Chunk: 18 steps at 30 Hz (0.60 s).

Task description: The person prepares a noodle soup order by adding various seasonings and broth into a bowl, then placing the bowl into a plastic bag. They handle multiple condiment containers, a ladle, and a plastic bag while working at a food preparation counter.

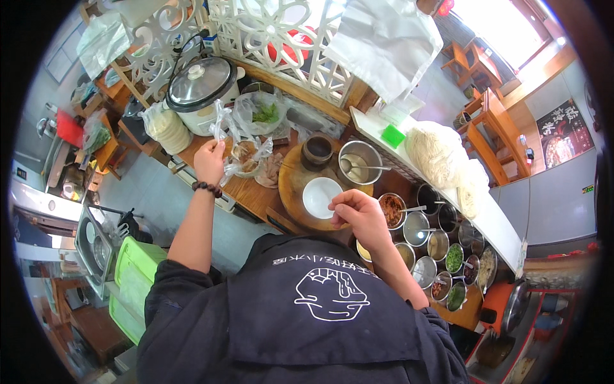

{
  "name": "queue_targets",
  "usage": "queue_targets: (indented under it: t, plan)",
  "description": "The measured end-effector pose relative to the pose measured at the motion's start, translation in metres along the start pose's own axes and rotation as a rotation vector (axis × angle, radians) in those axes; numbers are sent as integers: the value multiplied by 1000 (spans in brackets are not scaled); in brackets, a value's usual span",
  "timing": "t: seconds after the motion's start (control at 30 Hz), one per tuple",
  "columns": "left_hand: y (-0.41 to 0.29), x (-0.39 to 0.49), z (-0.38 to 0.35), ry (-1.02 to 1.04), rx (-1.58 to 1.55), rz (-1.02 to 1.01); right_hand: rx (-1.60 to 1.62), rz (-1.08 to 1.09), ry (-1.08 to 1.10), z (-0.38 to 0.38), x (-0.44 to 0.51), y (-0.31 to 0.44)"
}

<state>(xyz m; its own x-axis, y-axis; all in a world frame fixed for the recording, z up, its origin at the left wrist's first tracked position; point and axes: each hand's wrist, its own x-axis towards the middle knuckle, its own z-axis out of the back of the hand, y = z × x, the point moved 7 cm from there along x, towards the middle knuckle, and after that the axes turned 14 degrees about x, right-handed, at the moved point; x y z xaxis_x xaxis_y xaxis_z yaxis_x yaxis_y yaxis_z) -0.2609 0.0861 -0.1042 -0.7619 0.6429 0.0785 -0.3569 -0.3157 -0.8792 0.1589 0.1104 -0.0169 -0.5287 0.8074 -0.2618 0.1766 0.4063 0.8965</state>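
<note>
My left hand (pixel 209 161), with a beaded bracelet at the wrist, grips the gathered top of a clear plastic bag (pixel 221 126) between thumb and fingers. Tan food (pixel 245 152) shows in the bagged container just right of it. My right hand (pixel 357 213) hovers at the right rim of a white bowl (pixel 320 197), its fingertips drawn together; whether something small is between them cannot be told. The bowl stands on a round wooden board (pixel 292 180), in front of a dark brown pot (pixel 317 151). A steel pot (pixel 360 161) with a ladle is at the board's right edge.
Steel containers of toppings, including red sauce (pixel 392 210) and chopped greens (pixel 454 258), stand at the right. A lidded cooker (pixel 204 93), bagged greens (pixel 265 113) and a bagged white stack (pixel 166 128) are at the back left. Noodles (pixel 431 152) lie on the white ledge (pixel 499 225).
</note>
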Motion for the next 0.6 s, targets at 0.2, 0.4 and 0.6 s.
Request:
queue_targets:
  t: [0.2, 0.4, 0.6]
  plan:
    - [26, 4, -51, 93, 490, -274, 57, -10, -6, 6, -8, -11]
    - [30, -4, -60, 128, 696, -327, 85, -58, -37, 12, -16, -21]
    - [4, -10, -66, 115, 735, -455, 72, -92, -48, 14, -19, -21]
